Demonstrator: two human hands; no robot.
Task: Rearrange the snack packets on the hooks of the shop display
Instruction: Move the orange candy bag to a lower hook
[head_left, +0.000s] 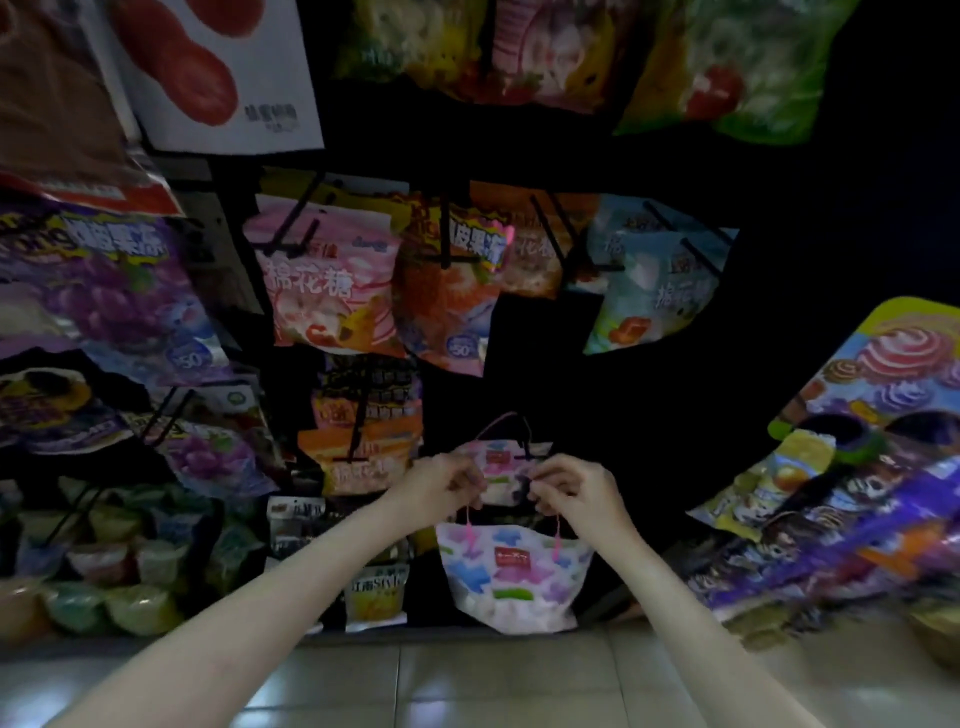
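Holding a drawstring snack packet low at the shop display, around 6 o'clock.
Left hand and right hand each pinch its pink cord; a matching packet hangs behind.

Both hands hide the hooked bag middle; top packets cropped, blurred.

Both arms reach forward — left hand and right hand pinching, fingers curled.
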